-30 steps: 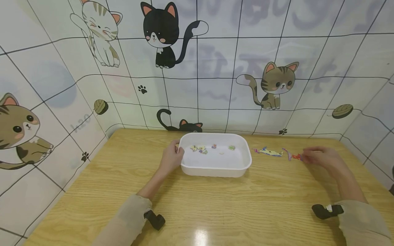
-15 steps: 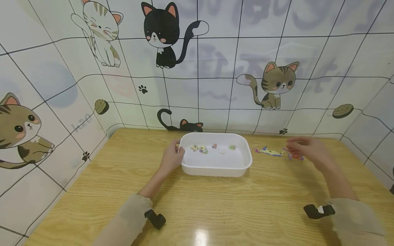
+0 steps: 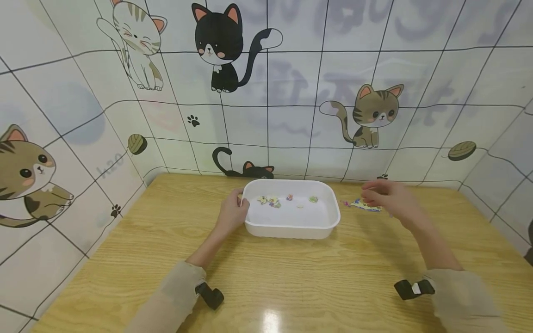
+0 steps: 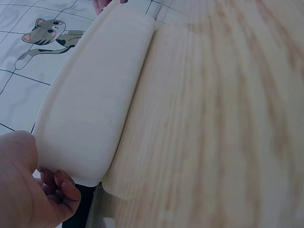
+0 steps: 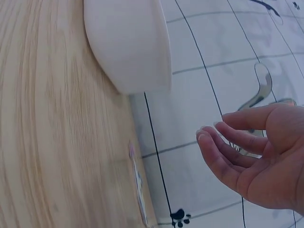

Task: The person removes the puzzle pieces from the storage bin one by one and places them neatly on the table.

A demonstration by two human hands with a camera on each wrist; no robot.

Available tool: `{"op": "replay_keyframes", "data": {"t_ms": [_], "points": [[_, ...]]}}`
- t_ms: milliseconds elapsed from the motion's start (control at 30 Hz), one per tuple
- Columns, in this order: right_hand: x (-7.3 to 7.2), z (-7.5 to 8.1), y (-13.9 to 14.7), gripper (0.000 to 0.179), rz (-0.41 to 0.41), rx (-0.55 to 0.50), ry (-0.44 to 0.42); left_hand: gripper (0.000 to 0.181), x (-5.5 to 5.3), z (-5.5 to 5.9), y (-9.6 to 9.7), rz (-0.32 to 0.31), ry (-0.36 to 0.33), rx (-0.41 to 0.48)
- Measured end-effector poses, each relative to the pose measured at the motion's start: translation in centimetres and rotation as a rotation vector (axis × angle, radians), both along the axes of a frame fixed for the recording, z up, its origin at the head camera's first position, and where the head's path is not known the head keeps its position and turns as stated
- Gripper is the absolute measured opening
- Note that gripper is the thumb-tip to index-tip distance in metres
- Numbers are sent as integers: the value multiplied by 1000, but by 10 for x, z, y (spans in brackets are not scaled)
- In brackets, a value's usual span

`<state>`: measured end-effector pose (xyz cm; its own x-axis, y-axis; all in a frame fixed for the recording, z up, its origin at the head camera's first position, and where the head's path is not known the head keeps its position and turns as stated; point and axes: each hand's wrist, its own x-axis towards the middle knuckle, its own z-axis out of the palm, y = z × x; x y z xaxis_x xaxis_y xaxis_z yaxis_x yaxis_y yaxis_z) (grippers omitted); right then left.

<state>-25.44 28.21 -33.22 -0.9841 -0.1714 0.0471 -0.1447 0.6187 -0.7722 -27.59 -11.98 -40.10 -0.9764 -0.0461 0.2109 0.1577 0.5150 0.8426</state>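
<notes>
Near the back of the table sits a white plastic tray [image 3: 291,232] holding several small, colourful flat pieces [image 3: 272,202], too small to identify. My left hand [image 3: 231,212] grips the tray's left end, thumb at the rim and fingers curled under it in the left wrist view. To the right of the tray, my right hand [image 3: 393,200] hovers over a row of flat colourful pieces [image 3: 359,204] and partly hides them. Its fingers are loosely bent, and the right wrist view shows nothing between thumb and fingertips [image 5: 203,134].
The wooden table [image 3: 266,277] runs back to a wall sheet [image 3: 291,129] printed with cats and grid lines. This sheet also covers both sides. Black bands [image 3: 210,296] are worn at the sleeve cuffs.
My right hand has moved left from the red and purple pieces to above the yellow and blue one. My left hand keeps its grip and the tray has not moved.
</notes>
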Motion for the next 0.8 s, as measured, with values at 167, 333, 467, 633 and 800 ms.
{"op": "replay_keyframes", "data": {"t_ms": [167,333,467,633,800], "points": [[0,3,-24,44,32,-24,26,41,0,0,1,-5,-3,4],[-3,2,-47,40,79,-84,48,41,0,0,1,-1,-1,2],[-7,-2,-63,38,118,-95,32,41,0,0,1,-3,4,-1],[-17,-10,-79,39,136,-19,21,41,1,0,1,-11,15,8],[-27,-15,-97,41,117,103,34,42,2,0,1,-13,9,14]]}}
